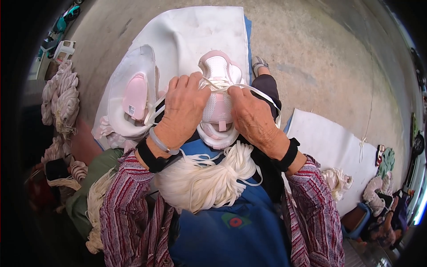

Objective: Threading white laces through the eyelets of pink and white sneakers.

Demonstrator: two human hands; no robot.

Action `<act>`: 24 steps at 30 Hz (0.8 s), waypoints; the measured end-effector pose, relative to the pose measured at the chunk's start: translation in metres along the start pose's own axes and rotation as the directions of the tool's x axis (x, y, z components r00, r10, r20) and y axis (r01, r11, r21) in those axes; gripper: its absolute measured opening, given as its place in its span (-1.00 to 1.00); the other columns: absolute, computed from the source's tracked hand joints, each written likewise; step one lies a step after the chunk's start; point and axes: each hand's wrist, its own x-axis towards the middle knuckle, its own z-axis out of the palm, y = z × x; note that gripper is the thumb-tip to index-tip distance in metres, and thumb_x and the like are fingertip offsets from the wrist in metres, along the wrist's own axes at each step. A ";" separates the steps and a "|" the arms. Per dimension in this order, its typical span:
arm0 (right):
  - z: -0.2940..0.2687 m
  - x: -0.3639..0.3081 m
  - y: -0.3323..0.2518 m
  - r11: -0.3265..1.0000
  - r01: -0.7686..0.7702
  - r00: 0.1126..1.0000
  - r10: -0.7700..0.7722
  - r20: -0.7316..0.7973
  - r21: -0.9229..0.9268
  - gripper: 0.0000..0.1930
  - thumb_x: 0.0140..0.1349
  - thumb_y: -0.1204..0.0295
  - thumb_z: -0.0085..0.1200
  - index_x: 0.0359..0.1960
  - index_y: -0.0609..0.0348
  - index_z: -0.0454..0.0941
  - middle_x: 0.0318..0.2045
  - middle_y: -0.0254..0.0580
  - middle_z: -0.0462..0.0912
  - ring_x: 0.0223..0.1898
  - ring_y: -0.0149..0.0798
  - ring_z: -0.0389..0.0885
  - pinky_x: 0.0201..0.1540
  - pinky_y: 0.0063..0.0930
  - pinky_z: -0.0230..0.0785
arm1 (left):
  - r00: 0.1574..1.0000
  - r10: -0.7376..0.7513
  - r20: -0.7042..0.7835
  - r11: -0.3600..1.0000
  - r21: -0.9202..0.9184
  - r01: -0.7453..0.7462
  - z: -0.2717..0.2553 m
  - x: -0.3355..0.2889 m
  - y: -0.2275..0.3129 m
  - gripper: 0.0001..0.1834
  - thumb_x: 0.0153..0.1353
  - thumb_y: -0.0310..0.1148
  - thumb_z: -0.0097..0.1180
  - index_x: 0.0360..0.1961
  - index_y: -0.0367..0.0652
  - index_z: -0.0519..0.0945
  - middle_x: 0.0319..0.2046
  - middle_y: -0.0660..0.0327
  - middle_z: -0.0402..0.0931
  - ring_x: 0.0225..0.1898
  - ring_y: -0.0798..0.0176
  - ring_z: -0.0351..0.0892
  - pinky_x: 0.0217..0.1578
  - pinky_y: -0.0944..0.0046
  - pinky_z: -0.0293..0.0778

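A white and pink sneaker (217,116) stands in front of me, toe pointing away, its tongue and pull tab facing me. My left hand (184,104) is closed over its left side, fingers pinching a white shoelace (218,83). From the right, my right hand (252,111) pinches the lace too, thumb and fingertips together beside the eyelets. Lace ends loop out past both hands. A thick bundle of white laces (213,178) lies on my lap over a blue apron (222,238). Left of my left hand is a second sneaker (129,127) with a pink insole (135,95).
White sheeting (191,33) lies under the shoes. A second white sheet (333,138) is to the right. Lace bundles (62,95) hang at the left, near a white stool (65,50). A sandalled foot (260,64) shows beyond my right hand. Another person (384,229) sits lower right.
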 end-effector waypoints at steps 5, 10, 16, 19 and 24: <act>0.007 0.000 -0.002 0.984 0.076 0.997 -0.070 0.039 -0.164 -0.73 0.03 0.53 0.11 -0.22 0.26 0.39 -0.42 0.01 0.53 -0.45 -0.10 0.67 -0.49 -0.32 0.49 | 0.993 0.110 -0.044 0.983 -0.141 -0.115 0.000 0.000 0.000 -0.86 0.01 -0.57 0.08 -0.35 -0.23 0.54 -0.34 0.09 0.46 -0.30 0.04 0.46 -0.17 0.16 0.39; 0.006 0.010 -0.011 0.958 0.010 0.999 0.002 0.045 -0.285 -0.83 -0.01 0.51 0.14 -0.35 0.26 0.50 -0.43 -0.02 0.54 -0.46 -0.12 0.68 -0.52 -0.38 0.49 | 0.990 0.111 -0.089 0.883 -0.449 -0.140 -0.016 -0.019 0.024 -0.82 -0.03 -0.64 0.13 -0.35 -0.25 0.53 -0.34 0.10 0.49 -0.31 0.02 0.51 -0.28 0.15 0.45; -0.003 0.018 -0.002 0.946 0.109 0.994 -0.105 0.029 -0.304 -0.89 -0.04 0.52 0.11 -0.43 0.26 0.55 -0.35 0.00 0.50 -0.31 -0.07 0.60 -0.29 -0.22 0.47 | 0.982 0.028 0.188 0.748 -0.656 0.104 -0.025 -0.027 0.020 -0.84 0.03 -0.62 0.18 -0.31 -0.28 0.54 -0.35 0.09 0.54 -0.32 0.01 0.58 -0.32 0.19 0.50; -0.004 0.012 0.010 0.984 0.117 0.993 -0.112 0.045 -0.137 -0.93 0.02 0.58 0.03 -0.43 0.31 0.50 -0.35 0.02 0.45 -0.29 -0.01 0.57 -0.21 -0.23 0.44 | 0.963 0.117 0.242 0.641 -0.759 0.113 -0.043 -0.032 0.029 -0.85 0.04 -0.62 0.18 -0.31 -0.27 0.56 -0.35 0.06 0.56 -0.34 0.02 0.59 -0.31 0.21 0.50; -0.005 0.014 0.016 0.983 0.183 0.983 -0.183 0.025 0.001 -0.93 0.03 0.60 -0.01 -0.44 0.35 0.40 -0.38 0.03 0.40 -0.32 0.01 0.54 -0.24 -0.22 0.43 | 0.932 -0.167 0.321 0.368 -0.857 0.361 -0.058 -0.019 0.007 -0.89 0.09 -0.63 0.17 -0.33 -0.28 0.64 -0.34 0.25 0.60 -0.43 0.38 0.52 -0.42 0.41 0.41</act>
